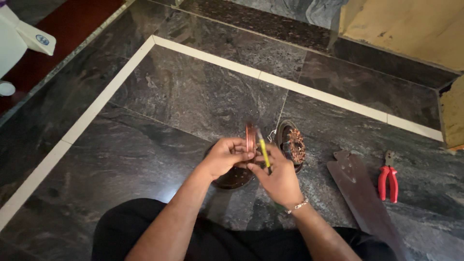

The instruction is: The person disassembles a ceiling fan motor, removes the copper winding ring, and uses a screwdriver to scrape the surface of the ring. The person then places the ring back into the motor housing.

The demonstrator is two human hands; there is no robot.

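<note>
The left hand [226, 155] pinches a copper wire coil [250, 137], held on edge, while the right hand [276, 179] grips a yellow-handled tool [263, 149] whose long axis runs nearly upright, tip pointing up and away beside the coil. Beneath the hands lies a dark round housing [232, 178]; just beyond the right hand sits a wound motor core [293, 144]. Farther right lie a brown fan blade [362, 193] and red-handled pliers [388, 180] on the stone floor [159, 96].

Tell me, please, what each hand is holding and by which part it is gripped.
The left hand pinches the copper wire coil at its lower edge. The right hand grips the yellow-handled tool by its lower handle.
</note>
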